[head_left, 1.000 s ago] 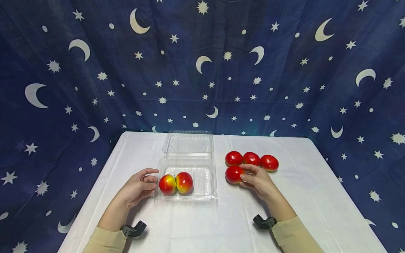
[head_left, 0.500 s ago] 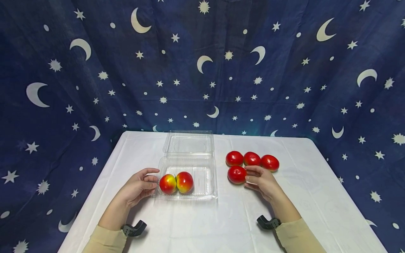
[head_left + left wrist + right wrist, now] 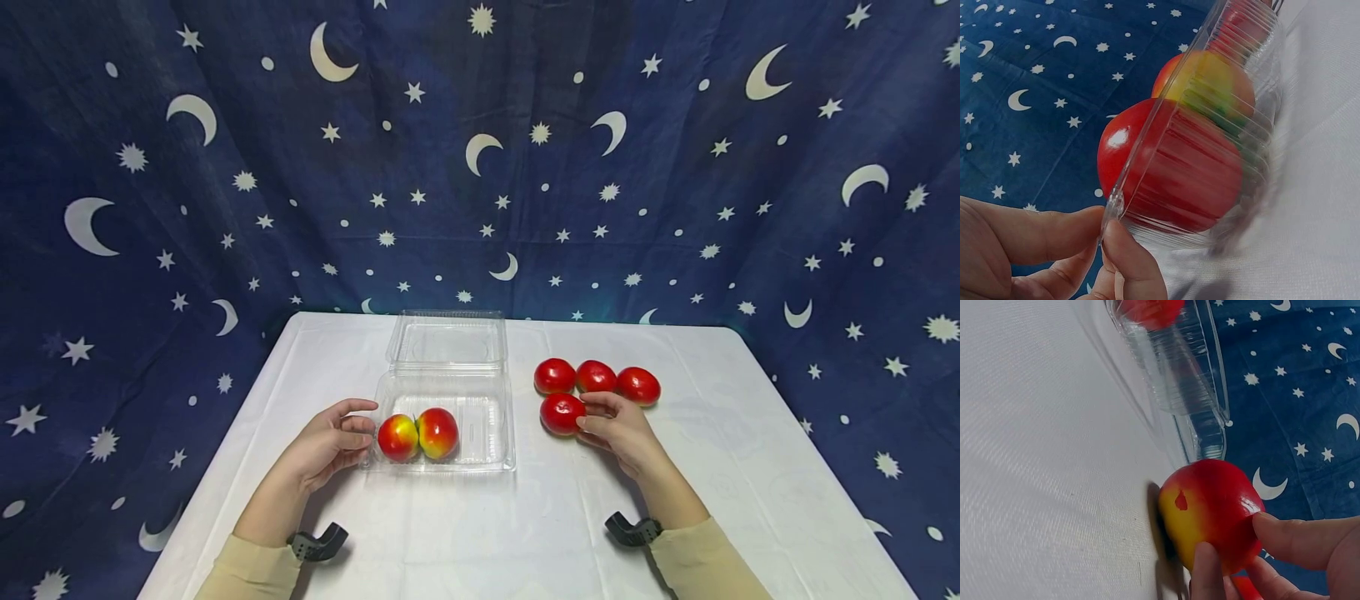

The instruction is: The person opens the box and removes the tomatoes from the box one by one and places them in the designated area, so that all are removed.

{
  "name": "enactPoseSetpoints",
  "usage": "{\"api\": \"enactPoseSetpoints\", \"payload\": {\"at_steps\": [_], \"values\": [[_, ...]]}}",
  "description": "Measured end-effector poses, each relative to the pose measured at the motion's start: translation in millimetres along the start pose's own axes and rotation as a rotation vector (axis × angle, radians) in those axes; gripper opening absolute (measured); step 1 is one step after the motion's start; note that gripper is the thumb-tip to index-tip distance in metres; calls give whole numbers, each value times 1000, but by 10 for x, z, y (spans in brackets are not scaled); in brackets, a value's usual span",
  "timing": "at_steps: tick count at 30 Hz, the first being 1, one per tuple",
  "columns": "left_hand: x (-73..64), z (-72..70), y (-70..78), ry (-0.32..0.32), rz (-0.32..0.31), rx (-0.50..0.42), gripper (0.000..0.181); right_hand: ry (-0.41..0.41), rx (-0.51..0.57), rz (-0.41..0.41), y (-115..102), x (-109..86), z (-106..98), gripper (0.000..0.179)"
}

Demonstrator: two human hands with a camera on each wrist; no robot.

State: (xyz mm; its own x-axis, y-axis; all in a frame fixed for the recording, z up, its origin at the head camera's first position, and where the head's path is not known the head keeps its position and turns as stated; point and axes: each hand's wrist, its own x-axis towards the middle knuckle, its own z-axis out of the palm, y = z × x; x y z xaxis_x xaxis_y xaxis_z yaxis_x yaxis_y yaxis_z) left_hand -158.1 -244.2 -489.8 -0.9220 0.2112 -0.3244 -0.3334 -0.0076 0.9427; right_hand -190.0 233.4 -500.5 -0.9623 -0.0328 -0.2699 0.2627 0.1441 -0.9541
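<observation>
A clear plastic clamshell box (image 3: 483,421) lies with its lid (image 3: 450,343) folded back behind it. Two red-and-yellow apples, one at the left (image 3: 397,438) and one beside it (image 3: 438,433), sit in its base. My left hand (image 3: 330,442) is at the box's left side; in the left wrist view thumb and finger pinch the clear rim (image 3: 1113,209). To the right of the box, my right hand (image 3: 618,432) holds a red apple (image 3: 561,414) by its right side. The right wrist view shows yellow on that apple (image 3: 1210,500), with thumb and fingertips against it.
Behind the held apple, three more red apples stand in a row: a left one (image 3: 554,376), a middle one (image 3: 596,376) and a right one (image 3: 638,387). A white cloth (image 3: 465,533) covers the table. A blue star-and-moon curtain (image 3: 420,150) hangs around it.
The held apple has shifted slightly to the right, and my right hand has moved right with it, its fingers now further round the apple's right side. My left hand and the box stay put.
</observation>
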Motion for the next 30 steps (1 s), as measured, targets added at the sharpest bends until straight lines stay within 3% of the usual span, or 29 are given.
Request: {"api": "enactPoseSetpoints", "payload": {"at_steps": [30], "values": [[6, 11, 6, 5, 0, 14, 64, 12, 0, 18, 7, 24, 13, 57]]}}
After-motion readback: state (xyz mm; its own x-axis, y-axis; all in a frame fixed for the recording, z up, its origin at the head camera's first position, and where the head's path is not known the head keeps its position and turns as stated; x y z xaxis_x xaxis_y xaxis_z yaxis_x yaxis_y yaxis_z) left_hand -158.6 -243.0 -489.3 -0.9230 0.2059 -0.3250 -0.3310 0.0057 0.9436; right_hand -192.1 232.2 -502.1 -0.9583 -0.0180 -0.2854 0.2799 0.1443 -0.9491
